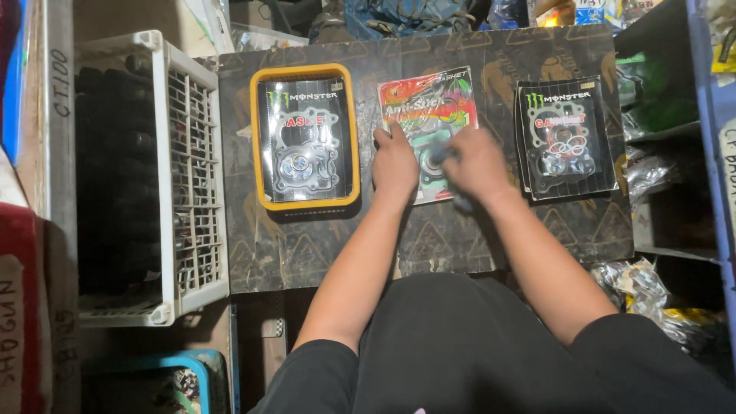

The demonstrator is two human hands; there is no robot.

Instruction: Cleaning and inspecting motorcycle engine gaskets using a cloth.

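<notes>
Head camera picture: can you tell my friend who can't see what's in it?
Two bare hands, left hand and right hand, press on a colourful flat packet in the middle of a dark board. A black packet in a yellow tray lies to its left, another black packet to its right.

Both bare forearms are stretched forward from the lap and drawn together toward the middle. The left hand (395,162) is laid flat, palm down, with the index finger pointed ahead and the other fingers spread slightly. The right hand (477,161) is held just beside it, palm down, its fingers curled loosely and angled toward the left hand; its outline is blurred. The two hands are kept close, nearly touching. Both wrists are held straight.
</notes>
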